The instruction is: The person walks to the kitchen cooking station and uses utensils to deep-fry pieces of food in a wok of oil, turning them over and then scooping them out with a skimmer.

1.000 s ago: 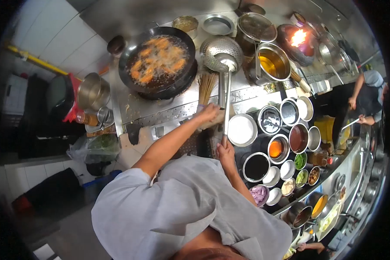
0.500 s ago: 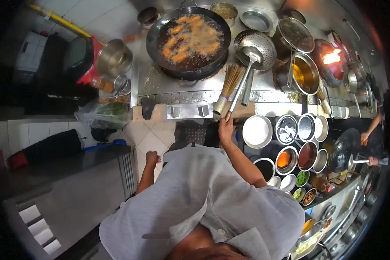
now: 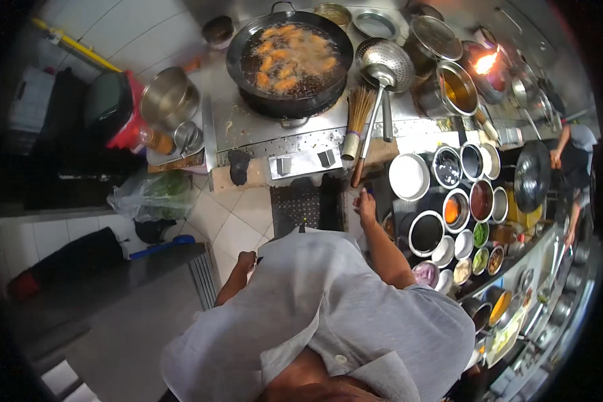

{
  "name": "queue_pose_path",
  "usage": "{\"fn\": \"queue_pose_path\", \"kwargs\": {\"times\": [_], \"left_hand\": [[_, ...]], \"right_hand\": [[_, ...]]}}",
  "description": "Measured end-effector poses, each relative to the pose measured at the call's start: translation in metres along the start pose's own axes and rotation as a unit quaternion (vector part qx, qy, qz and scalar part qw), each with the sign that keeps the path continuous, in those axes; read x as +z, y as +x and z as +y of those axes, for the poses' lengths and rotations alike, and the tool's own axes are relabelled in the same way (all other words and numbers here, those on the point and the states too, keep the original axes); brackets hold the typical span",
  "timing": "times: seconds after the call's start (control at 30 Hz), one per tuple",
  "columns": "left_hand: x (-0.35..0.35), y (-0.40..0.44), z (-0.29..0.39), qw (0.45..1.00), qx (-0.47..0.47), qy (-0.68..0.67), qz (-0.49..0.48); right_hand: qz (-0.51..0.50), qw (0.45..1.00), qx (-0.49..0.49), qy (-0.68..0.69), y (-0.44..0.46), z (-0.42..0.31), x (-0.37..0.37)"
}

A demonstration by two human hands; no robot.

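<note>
My right hand is just below the end of the ladle's wooden handle, apart from it, with its fingers loosely bent and parted. The metal ladle rests its bowl in a perforated strainer on the stove. A bamboo brush lies left of the handle. My left hand hangs low beside the grey shirt, its fingers curled closed; what is in them, if anything, is hidden. Ahead, brown pieces of food bubble in oil in a large black wok.
A pot of yellow oil stands right of the strainer, near a flame. Several sauce and ingredient bowls crowd the right side. A co-worker stands at far right by another wok. A steel counter lies left.
My right hand has come away from the ladle handle and moved down and right. My view and body have shifted. The co-worker's hands have moved.
</note>
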State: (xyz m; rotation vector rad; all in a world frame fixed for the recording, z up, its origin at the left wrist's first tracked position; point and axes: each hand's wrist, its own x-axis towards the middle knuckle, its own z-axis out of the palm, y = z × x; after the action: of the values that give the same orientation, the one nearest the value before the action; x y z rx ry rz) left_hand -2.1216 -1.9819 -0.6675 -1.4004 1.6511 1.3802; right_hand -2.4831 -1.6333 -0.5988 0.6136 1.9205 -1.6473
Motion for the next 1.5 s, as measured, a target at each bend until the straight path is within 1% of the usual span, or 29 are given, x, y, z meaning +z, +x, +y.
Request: {"fn": "queue_pose_path", "kwargs": {"times": [0.03,0.1,0.13,0.17,0.2,0.27,0.3,0.33,0.37,0.4,0.47,0.5,0.57,0.6,0.67,0.7,0.8,0.83,0.87,0.93,0.97,1.03,1.07,1.13,1.17,1.23,1.37,1.47,1.5], "left_hand": [[-0.007,0.012,-0.001,1.000,-0.021,-0.014,0.003],[-0.020,0.054,-0.010,0.991,-0.109,-0.066,0.026],[-0.030,0.071,-0.012,0.995,-0.096,-0.041,0.008],[-0.055,0.058,0.001,0.987,0.081,0.084,-0.110],[-0.066,0.044,0.017,0.981,0.094,0.110,-0.129],[-0.061,0.038,0.060,0.994,-0.005,0.092,-0.061],[-0.065,0.057,0.057,0.973,0.108,0.176,-0.106],[-0.068,0.078,0.059,0.928,0.219,0.256,-0.159],[-0.070,0.089,0.064,0.879,0.286,0.323,-0.201],[-0.066,0.094,0.074,0.849,0.297,0.374,-0.227],[-0.057,0.098,0.093,0.824,0.268,0.433,-0.250],[-0.050,0.100,0.103,0.814,0.254,0.456,-0.254],[-0.034,0.108,0.120,0.788,0.251,0.496,-0.264],[-0.025,0.108,0.128,0.777,0.253,0.511,-0.267],[-0.010,0.107,0.140,0.762,0.253,0.531,-0.271],[-0.002,0.105,0.146,0.759,0.251,0.535,-0.272],[0.016,0.091,0.160,0.756,0.252,0.541,-0.271],[0.020,0.088,0.163,0.757,0.251,0.539,-0.271],[0.025,0.087,0.166,0.756,0.255,0.539,-0.271],[0.031,0.086,0.168,0.757,0.255,0.539,-0.267],[0.034,0.086,0.170,0.756,0.257,0.541,-0.265],[0.040,0.084,0.173,0.752,0.261,0.544,-0.264],[0.043,0.084,0.176,0.748,0.266,0.548,-0.264],[0.049,0.080,0.178,0.741,0.269,0.555,-0.266],[0.052,0.079,0.179,0.739,0.270,0.557,-0.266],[0.058,0.080,0.180,0.732,0.275,0.562,-0.270],[0.075,0.079,0.181,0.708,0.277,0.586,-0.280],[0.090,0.076,0.181,0.680,0.280,0.610,-0.294],[0.095,0.075,0.181,0.673,0.279,0.618,-0.296]], "right_hand": [[0.025,0.999,0.024,-0.013,0.002,0.035,-0.008],[0.031,0.997,0.061,-0.035,-0.004,0.117,-0.028],[0.052,0.992,0.111,-0.043,-0.018,0.145,-0.036],[0.076,0.983,0.162,-0.044,-0.033,0.170,-0.042],[0.103,0.981,0.164,-0.022,-0.050,0.194,-0.044],[0.162,0.952,0.246,-0.084,-0.093,0.239,-0.055],[0.123,0.969,0.117,-0.182,-0.119,0.255,-0.061],[0.090,0.955,-0.005,-0.283,-0.146,0.269,-0.064],[0.156,0.941,0.059,-0.294,-0.169,0.273,-0.052],[0.214,0.921,0.130,-0.297,-0.187,0.272,-0.041],[0.205,0.939,0.124,-0.245,-0.209,0.308,-0.035],[0.241,0.937,0.143,-0.210,-0.228,0.316,-0.026],[0.244,0.951,0.162,-0.102,-0.257,0.318,-0.009],[0.262,0.947,0.166,-0.080,-0.273,0.310,-0.001],[0.304,0.913,0.217,0.162,-0.302,0.296,0.014],[0.269,0.909,0.279,0.154,-0.309,0.295,0.013],[0.286,0.937,0.192,-0.064,-0.260,0.395,0.027],[0.298,0.857,-0.098,-0.409,-0.265,0.419,0.032],[0.300,0.855,-0.101,-0.412,-0.276,0.398,0.026],[0.090,0.870,0.056,-0.481,-0.307,0.341,0.015],[0.092,0.869,0.054,-0.483,-0.309,0.334,0.011],[0.163,0.891,0.069,-0.419,-0.306,0.334,0.009],[0.165,0.890,0.068,-0.419,-0.303,0.334,0.008],[0.201,0.919,0.109,-0.321,-0.286,0.346,0.003],[0.201,0.919,0.109,-0.322,-0.284,0.348,0.002],[0.223,0.945,0.086,-0.223,-0.284,0.337,-0.006],[0.212,0.937,0.101,-0.259,-0.277,0.323,-0.012],[0.141,0.937,0.100,-0.304,-0.266,0.328,-0.024],[0.146,0.938,0.107,-0.295,-0.271,0.323,-0.024]]}}
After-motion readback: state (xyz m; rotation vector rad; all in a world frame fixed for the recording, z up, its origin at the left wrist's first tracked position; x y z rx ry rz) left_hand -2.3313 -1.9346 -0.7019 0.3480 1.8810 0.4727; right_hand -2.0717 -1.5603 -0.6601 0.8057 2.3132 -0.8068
